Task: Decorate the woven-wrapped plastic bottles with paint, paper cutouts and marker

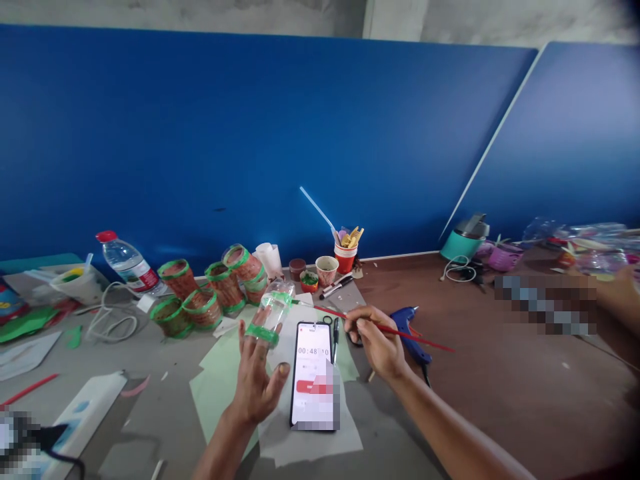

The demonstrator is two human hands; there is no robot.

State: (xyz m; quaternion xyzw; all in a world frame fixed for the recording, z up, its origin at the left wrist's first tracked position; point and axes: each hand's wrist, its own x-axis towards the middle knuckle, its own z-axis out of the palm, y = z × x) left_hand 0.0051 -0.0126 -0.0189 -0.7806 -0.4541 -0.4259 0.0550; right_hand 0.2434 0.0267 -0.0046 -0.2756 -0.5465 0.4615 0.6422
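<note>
My left hand [254, 381] has its fingers pushed up inside a clear plastic cup [273, 312] that looks cut from a bottle. Green paint rings the cup near both ends, and the thumb stays outside, spread away from it. In my right hand [377, 339] a thin red paintbrush [423, 340] is pinched between thumb and fingers. Its tip points left and meets the green band at the cup's upper end. Below, between both hands, lies a phone [311, 360] showing a timer, on pale paper sheets [345, 437].
Several brown cups with green rims [203, 307] stand left, beside a water bottle [131, 265]. A green paint pot [309, 283], a paper cup [327, 270] and a red cup of sticks [346, 259] stand behind. A blue glue gun [411, 337] lies right. Another person's arm [613, 297] reaches in far right.
</note>
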